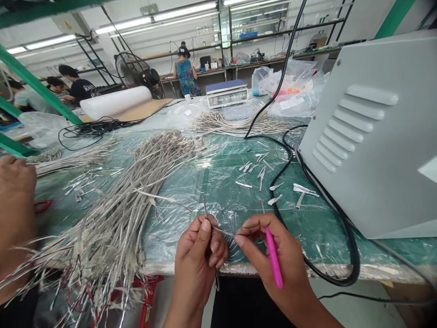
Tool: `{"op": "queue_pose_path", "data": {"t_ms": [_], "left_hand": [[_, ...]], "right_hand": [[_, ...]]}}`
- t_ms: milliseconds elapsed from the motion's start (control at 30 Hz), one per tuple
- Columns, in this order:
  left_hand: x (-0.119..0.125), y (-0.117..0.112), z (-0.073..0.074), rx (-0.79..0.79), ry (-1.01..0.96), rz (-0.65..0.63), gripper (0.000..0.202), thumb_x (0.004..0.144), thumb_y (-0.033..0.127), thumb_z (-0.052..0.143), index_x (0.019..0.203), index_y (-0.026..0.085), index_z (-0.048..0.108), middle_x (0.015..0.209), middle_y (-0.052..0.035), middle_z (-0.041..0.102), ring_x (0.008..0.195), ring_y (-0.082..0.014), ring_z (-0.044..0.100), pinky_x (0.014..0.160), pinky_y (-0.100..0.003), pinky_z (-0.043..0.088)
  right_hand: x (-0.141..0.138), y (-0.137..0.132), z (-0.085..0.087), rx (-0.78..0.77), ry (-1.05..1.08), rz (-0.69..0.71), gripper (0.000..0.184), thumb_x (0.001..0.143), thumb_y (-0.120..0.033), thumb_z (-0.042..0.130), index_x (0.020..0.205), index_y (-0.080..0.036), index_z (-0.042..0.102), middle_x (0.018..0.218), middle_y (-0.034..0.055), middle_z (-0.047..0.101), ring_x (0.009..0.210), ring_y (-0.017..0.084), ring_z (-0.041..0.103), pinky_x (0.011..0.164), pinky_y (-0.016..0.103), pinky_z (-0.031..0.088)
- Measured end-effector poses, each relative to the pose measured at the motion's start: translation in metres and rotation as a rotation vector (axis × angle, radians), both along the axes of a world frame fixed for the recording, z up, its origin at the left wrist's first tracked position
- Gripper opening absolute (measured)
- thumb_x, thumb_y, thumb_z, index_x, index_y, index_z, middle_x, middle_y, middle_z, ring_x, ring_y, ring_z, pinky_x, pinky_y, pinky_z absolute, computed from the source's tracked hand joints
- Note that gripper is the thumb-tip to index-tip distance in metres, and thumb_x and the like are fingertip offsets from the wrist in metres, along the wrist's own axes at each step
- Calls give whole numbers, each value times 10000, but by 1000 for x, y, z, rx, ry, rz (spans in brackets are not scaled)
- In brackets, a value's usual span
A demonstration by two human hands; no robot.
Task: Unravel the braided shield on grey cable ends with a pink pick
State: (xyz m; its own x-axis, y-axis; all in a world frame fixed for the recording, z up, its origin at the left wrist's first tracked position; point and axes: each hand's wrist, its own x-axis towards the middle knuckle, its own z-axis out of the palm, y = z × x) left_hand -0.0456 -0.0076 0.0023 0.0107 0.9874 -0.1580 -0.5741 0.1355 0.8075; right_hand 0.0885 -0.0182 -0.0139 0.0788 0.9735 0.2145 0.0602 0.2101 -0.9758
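Currently, my left grip (201,250) pinches a bundle of thin stripped wires (204,204), tips pointing far, while a fine pale strand (221,231) stretches right and slightly near to my narrowed right grip (236,234), which also holds a slim bright-pink tool (274,258).

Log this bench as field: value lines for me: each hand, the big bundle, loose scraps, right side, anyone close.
Left hand: pinching a thin cable, its tip pointing up
Right hand: holding a pink tool, thumb and fingertip at a fine strand from the left hand
Bundle: pale cables, coloured wire ends over the front edge
Scraps: silvery strips scattered beyond the right hand
Right side: grey vented housing
Close by: another person's hand, left edge
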Motion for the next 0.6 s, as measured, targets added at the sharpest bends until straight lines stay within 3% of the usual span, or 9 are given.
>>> {"op": "queue_pose_path", "data": {"t_ms": [133, 367, 600], "left_hand": [[0, 0, 0, -9, -8, 1, 166, 925, 300, 575, 831, 163, 580, 539, 73, 403, 401, -29, 263, 415, -158, 287], [3, 0, 3, -27, -11, 44, 154, 927, 271, 570, 824, 157, 578, 547, 70, 414, 405, -29, 281, 415, -156, 285], [3, 3, -1, -5, -56, 155, 149, 946, 258, 539, 842, 156, 570, 576, 62, 430, 419, -35, 280, 422, -172, 291]], "right_hand": [[2, -1, 3, 29, -67, 85, 123, 856, -183, 642, 926, -254, 571, 838, -20, 644, 755, 133, 642, 702, 243, 533], [9, -4, 3, 52, -43, 366, 127, 897, -124, 534, 880, -245, 498, 840, -6, 581, 776, 155, 591, 706, 286, 484], [14, -7, 3, 34, 75, 459, 167, 862, -88, 571, 849, -239, 501, 812, -18, 571, 748, 138, 555, 701, 282, 456]]}}
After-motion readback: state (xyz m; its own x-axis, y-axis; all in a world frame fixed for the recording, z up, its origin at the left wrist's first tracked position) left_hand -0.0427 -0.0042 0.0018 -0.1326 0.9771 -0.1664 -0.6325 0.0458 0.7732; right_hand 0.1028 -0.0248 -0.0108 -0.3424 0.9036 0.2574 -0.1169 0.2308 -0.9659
